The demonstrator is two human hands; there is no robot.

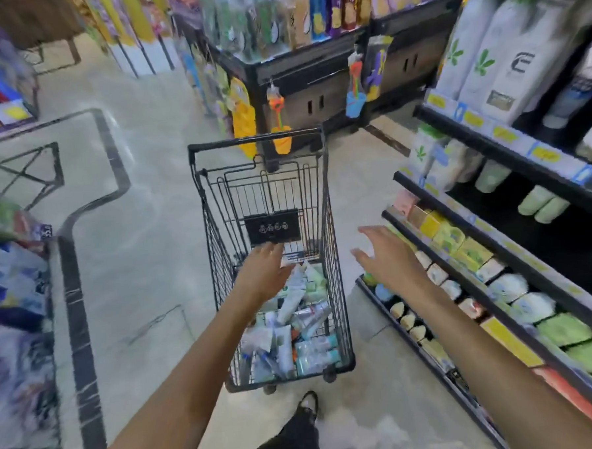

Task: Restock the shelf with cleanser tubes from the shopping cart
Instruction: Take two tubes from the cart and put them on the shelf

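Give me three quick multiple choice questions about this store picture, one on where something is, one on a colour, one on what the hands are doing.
1. Where are the cleanser tubes?
A. in the shopping cart
B. on the floor
C. in the left hand

2. What colour is the cart's frame?
A. red
B. black
C. white

3. What state is the right hand in?
A. gripping a tube
B. open, holding nothing
C. gripping the cart handle

Answers: 1 A, tubes lie piled in the basket. 2 B, the wire is black. 3 B, its fingers are spread between cart and shelf; the left hand reaches over the tubes.
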